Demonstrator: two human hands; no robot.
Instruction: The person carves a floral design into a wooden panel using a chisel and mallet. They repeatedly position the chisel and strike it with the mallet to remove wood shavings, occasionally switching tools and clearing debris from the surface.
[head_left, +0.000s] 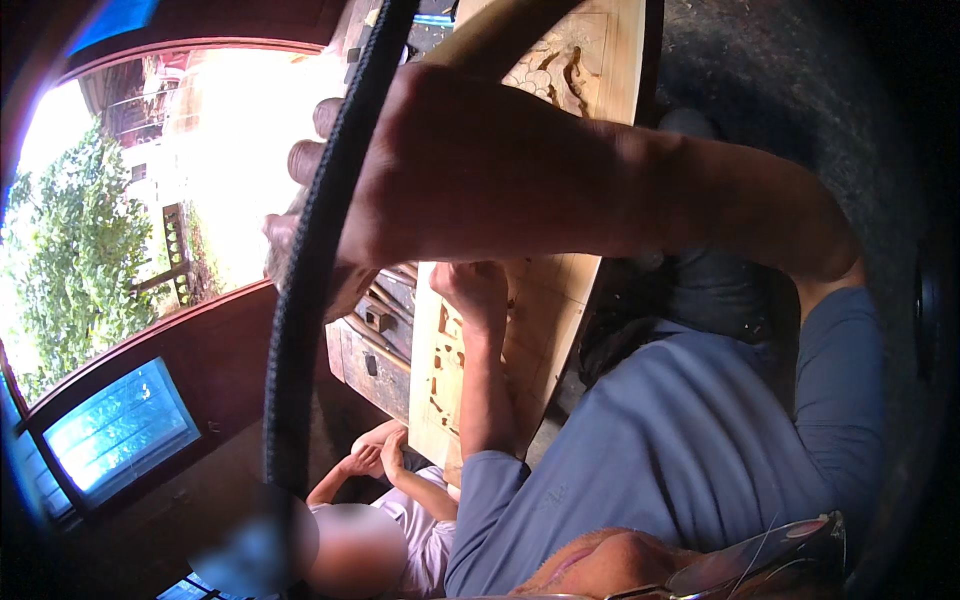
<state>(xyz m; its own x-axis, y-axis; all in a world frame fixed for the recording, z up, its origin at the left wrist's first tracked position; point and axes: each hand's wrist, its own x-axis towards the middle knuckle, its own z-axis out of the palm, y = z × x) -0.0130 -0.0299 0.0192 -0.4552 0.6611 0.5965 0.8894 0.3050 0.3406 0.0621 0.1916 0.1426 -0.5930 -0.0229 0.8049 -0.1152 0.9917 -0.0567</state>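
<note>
My right hand (450,170) is raised close to the camera and fills the upper middle, its fingers curled at the left. A black strap (310,280) crosses in front of it, and what the fingers hold is hidden. My left hand (475,290) rests as a loose fist on a pale wooden panel with carved relief (560,300); I see nothing in it. The panel runs from the top centre down to my blue sleeve (490,490). A tan rounded piece (500,35) shows above my right hand.
Another person in a pale shirt sits low in the view with hands together (375,455). A dark workbench with wooden pieces (375,345) stands left of the panel. A dark-framed window (120,430) opens on bright greenery at the left.
</note>
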